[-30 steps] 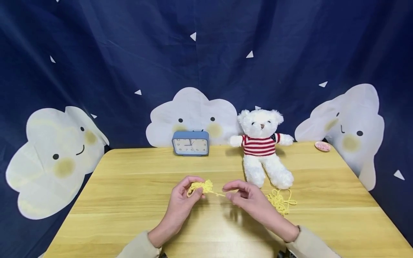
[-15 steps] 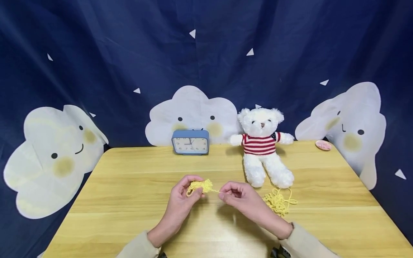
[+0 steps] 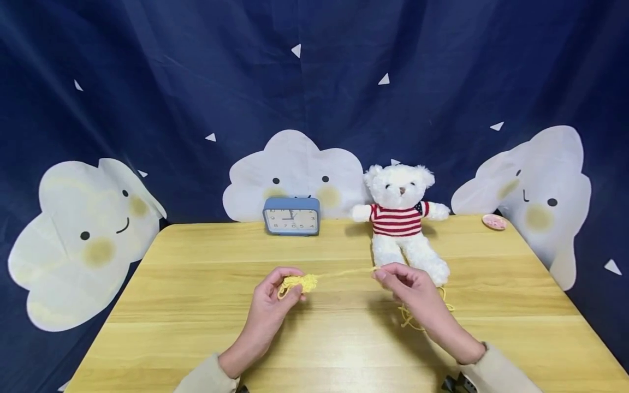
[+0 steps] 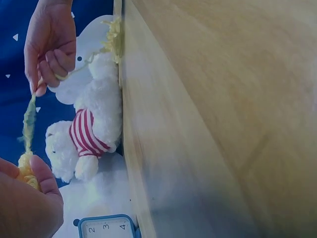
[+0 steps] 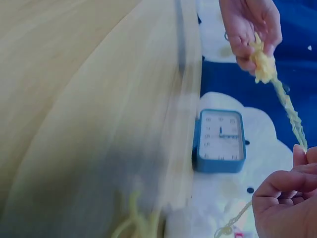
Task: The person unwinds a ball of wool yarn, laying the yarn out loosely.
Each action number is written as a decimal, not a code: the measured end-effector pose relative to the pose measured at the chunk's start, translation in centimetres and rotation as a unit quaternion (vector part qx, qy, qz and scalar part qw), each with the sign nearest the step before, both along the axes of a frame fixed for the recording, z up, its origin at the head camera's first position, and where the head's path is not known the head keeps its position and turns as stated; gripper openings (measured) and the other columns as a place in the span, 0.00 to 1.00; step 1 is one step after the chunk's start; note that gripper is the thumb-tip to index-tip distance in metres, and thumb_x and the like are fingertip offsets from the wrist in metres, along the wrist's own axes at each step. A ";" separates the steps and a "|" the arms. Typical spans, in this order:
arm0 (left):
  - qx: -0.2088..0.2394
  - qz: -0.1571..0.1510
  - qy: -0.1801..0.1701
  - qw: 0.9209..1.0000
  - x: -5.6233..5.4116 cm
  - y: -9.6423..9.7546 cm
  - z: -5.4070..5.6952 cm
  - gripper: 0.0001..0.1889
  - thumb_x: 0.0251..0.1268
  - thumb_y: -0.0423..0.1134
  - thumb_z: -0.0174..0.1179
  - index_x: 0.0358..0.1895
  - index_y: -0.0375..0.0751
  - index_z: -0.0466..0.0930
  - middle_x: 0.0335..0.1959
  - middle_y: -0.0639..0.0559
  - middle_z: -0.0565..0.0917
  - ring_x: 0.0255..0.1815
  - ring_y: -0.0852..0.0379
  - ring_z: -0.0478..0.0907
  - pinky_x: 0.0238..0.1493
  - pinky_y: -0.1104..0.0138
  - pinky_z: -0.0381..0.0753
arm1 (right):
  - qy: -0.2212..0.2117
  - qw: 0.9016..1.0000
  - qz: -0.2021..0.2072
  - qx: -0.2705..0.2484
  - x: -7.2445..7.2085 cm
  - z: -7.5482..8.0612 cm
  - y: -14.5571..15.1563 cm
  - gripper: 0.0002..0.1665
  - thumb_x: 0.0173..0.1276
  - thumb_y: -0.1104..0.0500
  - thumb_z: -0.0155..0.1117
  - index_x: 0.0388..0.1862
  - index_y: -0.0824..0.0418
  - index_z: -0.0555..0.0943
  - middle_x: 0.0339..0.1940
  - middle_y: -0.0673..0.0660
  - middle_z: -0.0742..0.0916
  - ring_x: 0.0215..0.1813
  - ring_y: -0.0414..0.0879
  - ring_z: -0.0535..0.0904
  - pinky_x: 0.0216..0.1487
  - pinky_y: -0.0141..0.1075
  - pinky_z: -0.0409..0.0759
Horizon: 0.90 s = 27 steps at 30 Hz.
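Observation:
Above the middle of the table, my left hand (image 3: 265, 308) pinches a small bundle of yellow yarn (image 3: 307, 282) between thumb and fingers. A length of yarn (image 3: 344, 272) stretches from the bundle to my right hand (image 3: 422, 292), whose thumb and fingertip pinch it. In the left wrist view this stretch (image 4: 28, 124) looks thicker than a single strand, somewhat blurred. From the right hand a thin tail (image 4: 81, 68) runs on to a loose yarn pile (image 4: 115, 42) on the table. In the head view the right hand and wrist partly cover that pile.
Behind the right hand sits a white teddy bear (image 3: 397, 221) in a striped shirt. A blue alarm clock (image 3: 292, 216) stands at the back of the wooden table (image 3: 206, 295). A small pink round item (image 3: 493, 222) lies at the back right corner, before a dark blue curtain (image 3: 196, 71).
My right hand first moved in toward the bundle, then away to the right and slightly up, drawing the yarn out longer. The left hand shifted slightly left, still holding the bundle.

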<state>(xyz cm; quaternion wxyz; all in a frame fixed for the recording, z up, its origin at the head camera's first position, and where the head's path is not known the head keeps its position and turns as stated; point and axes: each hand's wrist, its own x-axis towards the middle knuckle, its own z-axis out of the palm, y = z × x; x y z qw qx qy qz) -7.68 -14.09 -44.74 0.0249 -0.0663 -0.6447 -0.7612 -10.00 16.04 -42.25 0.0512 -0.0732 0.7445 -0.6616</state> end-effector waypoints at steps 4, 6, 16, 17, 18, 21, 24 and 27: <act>-0.003 0.000 0.004 1.000 -0.1 0.0 -0.1 0.14 0.71 0.20 0.66 0.57 0.21 0.80 0.54 0.34 0.81 0.44 0.49 0.84 0.51 0.63 0.91 | 0.001 1.000 -0.029 0.011 0.4 -0.1 1.7 0.16 0.84 0.59 0.65 0.53 0.73 0.88 0.24 0.48 0.78 0.23 0.40 0.67 0.20 0.35 0.68; -0.003 -0.002 0.003 1.000 -0.2 0.0 -0.1 0.15 0.71 0.20 0.66 0.57 0.20 0.80 0.54 0.34 0.81 0.45 0.50 0.84 0.51 0.62 0.92 | 0.003 0.999 -0.042 0.010 0.6 -0.1 2.5 0.16 0.85 0.59 0.64 0.53 0.72 0.88 0.23 0.48 0.74 0.24 0.42 0.67 0.22 0.36 0.70; 0.006 0.007 0.007 1.000 -0.3 -0.1 -0.2 0.14 0.72 0.20 0.65 0.58 0.21 0.79 0.54 0.36 0.80 0.43 0.51 0.85 0.50 0.64 0.91 | 0.001 0.996 -0.087 -0.030 1.2 -1.1 6.6 0.15 0.86 0.61 0.62 0.53 0.70 0.89 0.27 0.51 0.79 0.28 0.41 0.71 0.27 0.33 0.76; 0.005 0.009 0.010 1.000 -0.3 -0.1 -0.2 0.14 0.72 0.20 0.65 0.58 0.21 0.79 0.54 0.36 0.81 0.43 0.52 0.85 0.50 0.64 0.91 | 0.001 0.995 -0.093 -0.028 1.3 -1.2 7.0 0.14 0.86 0.60 0.62 0.53 0.69 0.90 0.26 0.52 0.80 0.28 0.40 0.71 0.27 0.33 0.76; 0.005 0.011 0.011 1.000 -0.4 -0.2 -0.2 0.14 0.72 0.20 0.64 0.58 0.20 0.79 0.54 0.37 0.81 0.42 0.51 0.85 0.50 0.65 0.91 | 0.001 0.995 -0.099 -0.023 1.3 -1.4 7.4 0.14 0.86 0.60 0.62 0.53 0.68 0.90 0.26 0.51 0.80 0.29 0.40 0.72 0.28 0.33 0.77; 0.006 0.015 0.016 1.000 -0.4 -0.4 -0.2 0.15 0.72 0.19 0.64 0.58 0.17 0.77 0.54 0.37 0.81 0.42 0.49 0.85 0.49 0.66 0.91 | 0.003 0.994 -0.112 -0.008 1.5 -1.8 8.7 0.14 0.86 0.60 0.63 0.52 0.67 0.91 0.25 0.52 0.81 0.29 0.40 0.73 0.28 0.33 0.77; 0.006 0.020 0.016 1.000 -0.4 -0.6 -0.2 0.16 0.72 0.19 0.64 0.59 0.16 0.76 0.54 0.36 0.81 0.42 0.48 0.85 0.49 0.66 0.91 | 0.009 0.993 -0.116 0.002 1.7 -2.3 9.7 0.14 0.87 0.60 0.62 0.52 0.68 0.91 0.24 0.52 0.79 0.28 0.42 0.73 0.28 0.35 0.77; 0.007 0.025 0.015 1.000 -0.2 -0.7 -0.2 0.16 0.72 0.19 0.64 0.59 0.17 0.76 0.54 0.36 0.81 0.42 0.48 0.85 0.48 0.67 0.91 | 0.015 0.993 -0.113 0.003 1.6 -2.6 10.5 0.15 0.88 0.60 0.60 0.52 0.69 0.90 0.22 0.53 0.78 0.27 0.43 0.72 0.27 0.36 0.75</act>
